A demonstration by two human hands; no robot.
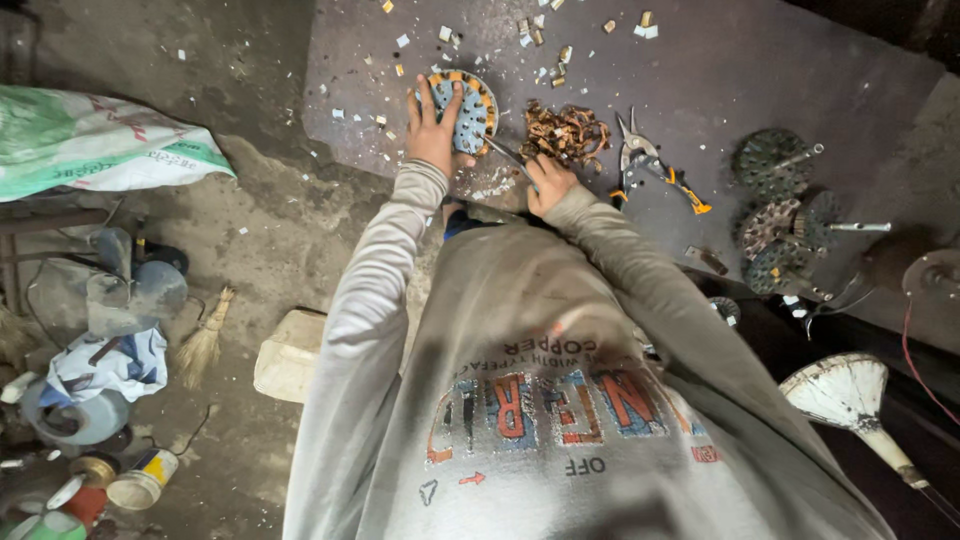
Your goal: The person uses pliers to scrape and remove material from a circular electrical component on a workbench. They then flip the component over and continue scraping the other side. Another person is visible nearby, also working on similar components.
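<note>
A: Entry, head view. Left hand [432,128] lies flat, fingers spread, on the round slotted metal core with an orange-yellow rim [468,110]; palm presses its left half; nothing is gripped, only held down.

B: Position of the core?

A: On the dark grey flat bench [800,80], close to the near edge, left of centre; it lies flat, face up.

B: Right hand?

A: Right hand [548,182] is curled closed around the handle of a thin metal tool [508,155]; the shaft runs up and left from the fist; its tip meets the lower right rim of the core; the exact contact point is too small to tell.

B: Surroundings on the bench?

A: Tangled heap of copper wire scraps [565,133] just right of the core, apart from it; metal snips with yellow-and-black handles [650,165] right of the heap; three more dark round slotted cores with steel shafts [785,215] clustered toward the right edge; small pale and brass-coloured chips [530,35] scattered toward the far edge.

B: Off the bench?

A: White funnel [845,390] at lower right; green-and-white sack [90,140] at left; small straw brush [203,345] on the floor.
</note>
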